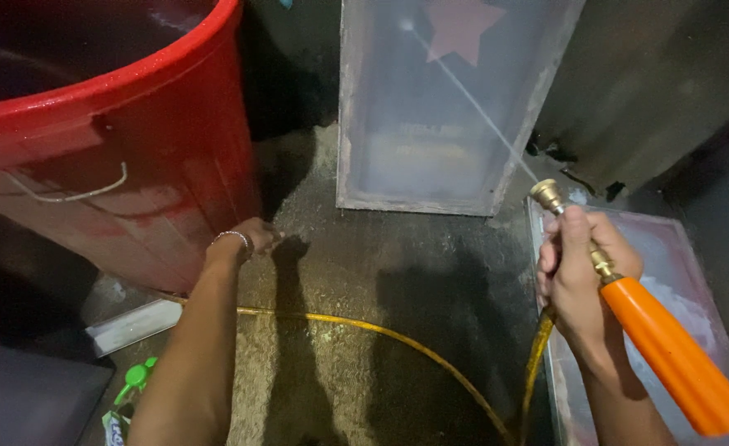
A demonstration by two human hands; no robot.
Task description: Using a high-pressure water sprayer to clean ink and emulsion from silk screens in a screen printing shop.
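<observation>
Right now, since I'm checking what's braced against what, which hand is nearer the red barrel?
Left. The left hand rests by the red barrel's lower side; the right hand, gripping the spray nozzle, is far across.

One package is seen: a small pouch [115,426] with a green spout cap, blue-and-white printed, lying on the floor at the lower left edge, partly cut off. No signs or screens are seen.

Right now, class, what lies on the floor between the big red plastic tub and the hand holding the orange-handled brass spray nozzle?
In the head view, wet gritty floor and a yellow hose lie between the red tub and the right hand.
</observation>
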